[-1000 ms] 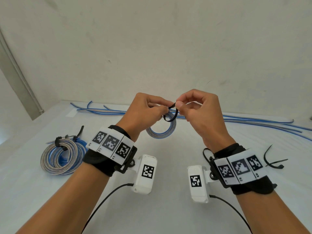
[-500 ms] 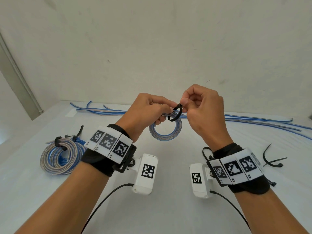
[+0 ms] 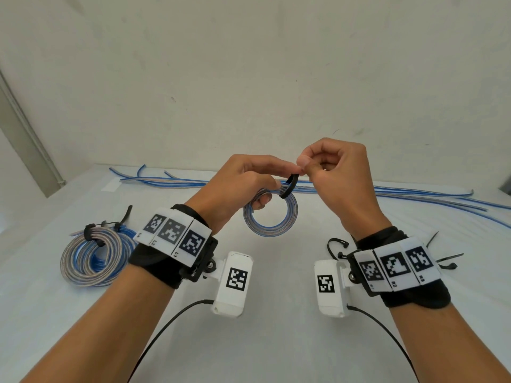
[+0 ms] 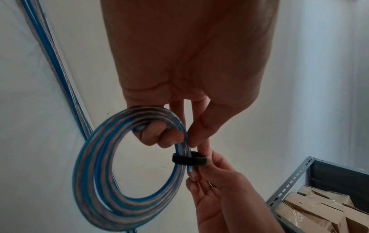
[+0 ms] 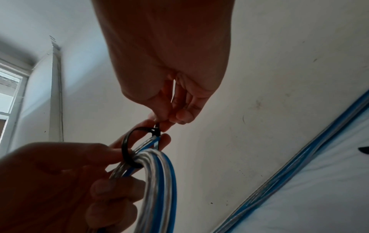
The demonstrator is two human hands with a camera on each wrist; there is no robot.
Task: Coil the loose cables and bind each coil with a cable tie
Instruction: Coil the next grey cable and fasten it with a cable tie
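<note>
A small coil of blue and clear cable [image 3: 269,217] [image 4: 111,181] [image 5: 157,181] hangs in the air above the white table [image 3: 276,341]. My left hand [image 3: 249,183] [image 4: 165,135] grips the coil's top with curled fingers. A black cable tie [image 3: 290,185] [image 4: 188,160] [image 5: 132,145] loops loosely around the coil's strands. My right hand [image 3: 318,167] [image 5: 165,123] pinches the tie's end between thumb and forefinger, just above the loop.
A larger tied coil [image 3: 94,258] lies at the left of the table. Several loose blue cables [image 3: 414,194] run along the far edge by the wall. Spare black ties [image 3: 442,255] lie at the right. A metal shelf with cardboard boxes [image 4: 319,205] stands beside the table.
Both hands have risen a little with the coil. The right hand has drawn the tie's end upward and the loop around the strands has grown smaller.
</note>
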